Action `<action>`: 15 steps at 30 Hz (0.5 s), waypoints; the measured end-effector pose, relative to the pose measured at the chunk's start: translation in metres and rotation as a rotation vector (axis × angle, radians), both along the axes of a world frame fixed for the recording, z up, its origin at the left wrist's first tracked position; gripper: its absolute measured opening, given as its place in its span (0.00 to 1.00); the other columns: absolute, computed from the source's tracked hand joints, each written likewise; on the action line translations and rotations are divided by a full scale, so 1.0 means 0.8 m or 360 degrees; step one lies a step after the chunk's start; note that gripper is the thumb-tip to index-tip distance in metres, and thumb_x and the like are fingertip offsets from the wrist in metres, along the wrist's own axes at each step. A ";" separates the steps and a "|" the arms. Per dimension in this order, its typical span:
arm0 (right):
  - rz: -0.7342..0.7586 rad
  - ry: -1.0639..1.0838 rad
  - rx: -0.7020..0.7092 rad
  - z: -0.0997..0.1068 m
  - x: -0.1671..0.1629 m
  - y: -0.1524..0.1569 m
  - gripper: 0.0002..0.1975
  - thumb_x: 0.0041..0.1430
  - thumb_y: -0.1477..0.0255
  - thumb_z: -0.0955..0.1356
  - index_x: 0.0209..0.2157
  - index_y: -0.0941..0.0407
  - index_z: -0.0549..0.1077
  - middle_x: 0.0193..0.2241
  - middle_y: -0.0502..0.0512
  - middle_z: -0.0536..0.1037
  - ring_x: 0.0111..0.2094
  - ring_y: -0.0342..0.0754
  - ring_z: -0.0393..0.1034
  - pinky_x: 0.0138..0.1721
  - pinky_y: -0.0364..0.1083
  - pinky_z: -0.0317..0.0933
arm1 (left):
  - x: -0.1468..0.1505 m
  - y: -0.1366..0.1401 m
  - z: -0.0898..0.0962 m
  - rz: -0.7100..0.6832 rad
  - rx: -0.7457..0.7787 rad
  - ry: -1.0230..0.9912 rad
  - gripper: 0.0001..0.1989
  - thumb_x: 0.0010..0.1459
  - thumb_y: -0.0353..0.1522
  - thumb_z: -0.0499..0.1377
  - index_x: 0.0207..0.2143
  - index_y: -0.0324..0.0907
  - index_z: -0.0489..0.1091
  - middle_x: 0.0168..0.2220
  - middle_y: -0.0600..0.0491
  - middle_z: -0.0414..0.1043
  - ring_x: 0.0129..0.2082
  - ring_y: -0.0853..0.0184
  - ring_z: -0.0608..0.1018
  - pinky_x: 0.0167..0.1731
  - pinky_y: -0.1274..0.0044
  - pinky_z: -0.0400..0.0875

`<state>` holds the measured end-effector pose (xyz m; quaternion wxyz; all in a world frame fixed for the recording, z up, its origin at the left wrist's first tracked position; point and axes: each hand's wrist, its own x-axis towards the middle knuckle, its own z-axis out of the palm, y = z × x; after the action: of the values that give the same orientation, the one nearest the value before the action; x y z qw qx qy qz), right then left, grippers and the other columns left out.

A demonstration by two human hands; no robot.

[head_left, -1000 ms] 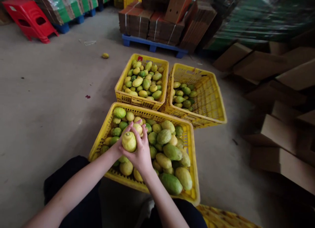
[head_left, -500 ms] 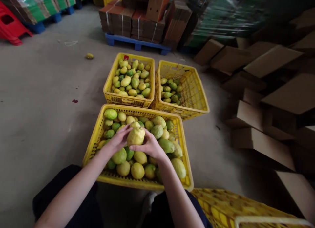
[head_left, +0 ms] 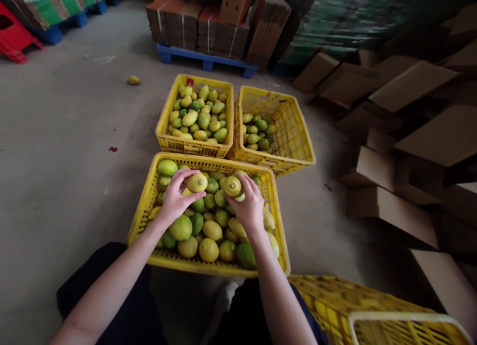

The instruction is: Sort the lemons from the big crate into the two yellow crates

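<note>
Over the near yellow crate (head_left: 208,270), filled with green and yellow lemons, both my hands are raised side by side. My left hand (head_left: 177,196) is closed around a yellow lemon (head_left: 197,182), fingers above it and thumb below. In my right hand (head_left: 249,203) is another yellow lemon (head_left: 232,186), its stem end facing me. A gap separates the two held fruits, and greener lemons (head_left: 209,201) show beneath them. Part of the crate's contents is hidden by my hands and forearms.
Behind stand a crate full of lemons (head_left: 161,131) and a partly filled crate (head_left: 294,131). Another yellow crate (head_left: 335,305) is at lower right. Cardboard boxes (head_left: 395,211) lie along the right. One lemon (head_left: 133,80) rests on the floor; a blue pallet (head_left: 206,59) holds stacked cardboard.
My hands were together around a lemon at the crate's middle; now they are apart, each with its own lemon. The right hand has moved right and up, the left slightly up.
</note>
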<state>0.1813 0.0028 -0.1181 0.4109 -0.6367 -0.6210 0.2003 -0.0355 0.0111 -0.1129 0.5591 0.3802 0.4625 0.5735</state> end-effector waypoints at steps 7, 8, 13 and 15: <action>0.0172 -0.0125 0.0164 -0.014 -0.028 -0.011 0.25 0.60 0.69 0.72 0.59 0.48 0.74 0.56 0.60 0.78 0.58 0.64 0.72 0.65 0.66 0.64 | 0.007 -0.009 0.006 -0.0115 0.0000 -0.0038 0.23 0.39 0.23 0.79 0.39 0.43 0.81 0.52 0.47 0.74 0.65 0.51 0.70 0.64 0.69 0.70; 0.0172 -0.0110 0.0178 -0.014 -0.032 -0.012 0.25 0.60 0.69 0.72 0.59 0.48 0.74 0.56 0.60 0.78 0.59 0.64 0.72 0.65 0.66 0.64 | 0.007 -0.010 0.006 -0.0133 0.0010 -0.0052 0.24 0.39 0.22 0.79 0.40 0.43 0.81 0.52 0.47 0.74 0.65 0.52 0.70 0.64 0.69 0.69; 0.0177 0.0036 0.0172 -0.003 -0.034 -0.013 0.24 0.59 0.69 0.73 0.58 0.49 0.76 0.58 0.60 0.78 0.61 0.64 0.71 0.67 0.69 0.61 | 0.004 -0.010 0.006 -0.0164 0.0024 -0.0063 0.27 0.35 0.21 0.80 0.39 0.44 0.81 0.52 0.48 0.75 0.63 0.54 0.73 0.61 0.72 0.71; 0.0212 0.0225 0.0114 0.008 -0.031 -0.014 0.26 0.56 0.69 0.75 0.57 0.49 0.75 0.57 0.60 0.79 0.61 0.64 0.72 0.67 0.67 0.61 | 0.003 -0.007 0.001 -0.0201 -0.0081 -0.0097 0.27 0.35 0.24 0.81 0.40 0.44 0.81 0.50 0.49 0.77 0.57 0.55 0.77 0.54 0.73 0.76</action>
<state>0.1566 -0.0082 -0.1119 0.4619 -0.5633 -0.6382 0.2492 -0.0330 0.0052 -0.1122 0.6175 0.3765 0.4347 0.5366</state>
